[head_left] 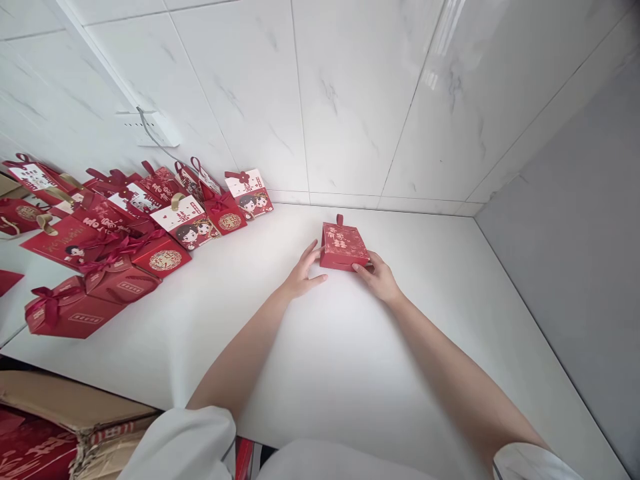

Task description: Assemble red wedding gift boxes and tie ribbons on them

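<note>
A small red gift box [345, 244] with pale printed lettering and a short ribbon loop at its top stands on the white table [320, 347]. At the box's left side is my left hand [303, 272], thumb and fingers spread apart; its fingertips are close to the box edge, and I cannot tell whether they touch. My right hand [381, 277] grips the lower right corner of the box, thumb on the front and fingers partly hidden behind it.
Several red gift boxes [165, 257] with bows and ribbons crowd the table's left side. A tiled wall [350, 100] with a socket [147, 129] rises behind. A grey panel [575, 220] bounds the right. An open cardboard box [65, 400] sits lower left.
</note>
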A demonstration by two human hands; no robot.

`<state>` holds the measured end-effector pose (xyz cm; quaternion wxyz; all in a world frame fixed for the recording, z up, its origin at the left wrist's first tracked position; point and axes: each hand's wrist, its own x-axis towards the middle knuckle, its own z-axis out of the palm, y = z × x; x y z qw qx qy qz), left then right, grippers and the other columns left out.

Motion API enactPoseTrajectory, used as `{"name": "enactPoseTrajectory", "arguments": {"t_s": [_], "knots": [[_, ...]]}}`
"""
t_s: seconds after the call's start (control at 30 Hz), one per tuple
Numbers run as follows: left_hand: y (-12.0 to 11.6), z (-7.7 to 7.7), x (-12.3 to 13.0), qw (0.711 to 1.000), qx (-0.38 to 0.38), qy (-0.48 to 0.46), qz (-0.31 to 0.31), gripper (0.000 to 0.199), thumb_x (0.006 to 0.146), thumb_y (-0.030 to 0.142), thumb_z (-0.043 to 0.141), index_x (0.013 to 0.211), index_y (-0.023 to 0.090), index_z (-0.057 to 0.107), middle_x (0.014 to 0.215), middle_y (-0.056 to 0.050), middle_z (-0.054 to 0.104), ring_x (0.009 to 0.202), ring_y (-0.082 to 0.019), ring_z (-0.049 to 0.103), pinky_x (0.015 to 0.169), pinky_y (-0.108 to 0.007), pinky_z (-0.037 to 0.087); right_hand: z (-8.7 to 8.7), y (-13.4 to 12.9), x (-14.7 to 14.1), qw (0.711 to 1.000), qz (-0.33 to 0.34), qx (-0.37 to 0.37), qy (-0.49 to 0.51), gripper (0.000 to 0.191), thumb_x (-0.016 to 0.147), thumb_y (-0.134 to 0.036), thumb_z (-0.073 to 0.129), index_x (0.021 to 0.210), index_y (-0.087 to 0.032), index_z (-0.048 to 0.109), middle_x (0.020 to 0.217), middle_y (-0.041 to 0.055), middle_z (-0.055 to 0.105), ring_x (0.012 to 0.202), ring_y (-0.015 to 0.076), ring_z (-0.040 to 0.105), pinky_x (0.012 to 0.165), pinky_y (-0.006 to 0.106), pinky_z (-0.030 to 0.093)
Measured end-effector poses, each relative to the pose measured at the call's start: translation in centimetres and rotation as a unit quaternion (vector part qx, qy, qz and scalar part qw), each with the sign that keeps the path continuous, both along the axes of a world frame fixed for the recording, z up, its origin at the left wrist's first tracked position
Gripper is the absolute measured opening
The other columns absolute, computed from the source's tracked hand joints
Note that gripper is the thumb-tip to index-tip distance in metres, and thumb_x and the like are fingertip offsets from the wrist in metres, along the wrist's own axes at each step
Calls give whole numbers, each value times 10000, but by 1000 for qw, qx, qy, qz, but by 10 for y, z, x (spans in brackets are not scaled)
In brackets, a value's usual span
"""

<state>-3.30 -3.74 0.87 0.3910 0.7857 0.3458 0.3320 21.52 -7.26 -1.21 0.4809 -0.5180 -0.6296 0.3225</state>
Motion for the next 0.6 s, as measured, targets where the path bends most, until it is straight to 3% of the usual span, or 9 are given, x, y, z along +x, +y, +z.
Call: {"name": "enactPoseTrajectory", "arguments": {"t_s": [0.07,0.13,0.23,0.37,0.47,0.6], "knots": [[1,-2,1,1000,8,4,6,647,862,382,611,1453,280,368,1483,-123,346,1320,-272,430,1072,-430,426,-3,0,-2,1000,-19,-13,-11,461,902,-548,494,1199,-211,597,1090,99,653,884,231,621,815,407,521],[2,-6,3,999,16,-5,34,507,901,380,551,1386,254,474,1311,-118,479,1168,-224,538,1017,-392,475,-2,-2,-3,999,-30,-12,-18,452,910,-550,473,1177,-211,607,1039,102,654,837,235,612,772,414,518],[2,-11,6,996,25,-35,82,435,925,396,509,1326,230,537,1139,-95,511,1009,-173,583,948,-356,516,6,-9,-5,998,-42,34,-41,433,931,-505,457,1250,-234,568,1144,109,631,989,268,594,868,443,492],[-3,-7,12,982,53,-113,143,481,942,400,483,1406,280,453,1094,-69,491,1010,-155,563,928,-334,526,19,-17,-8,983,-28,140,-119,517,948,-428,449,1444,-302,369,1385,78,524,1278,297,453,1077,508,355],[-8,-1,13,976,67,-134,157,517,927,392,515,1430,316,422,1140,-66,469,1061,-156,538,971,-342,513,22,-19,-11,977,0,153,-147,605,943,-431,445,1500,-311,243,1489,68,418,1356,310,379,1108,538,318],[-12,3,13,979,86,-123,141,556,921,364,528,1454,349,372,1173,-66,450,1086,-160,517,976,-351,515,21,-17,-11,978,10,142,-150,626,942,-426,450,1507,-298,215,1514,75,372,1391,305,329,1124,531,312]]}}
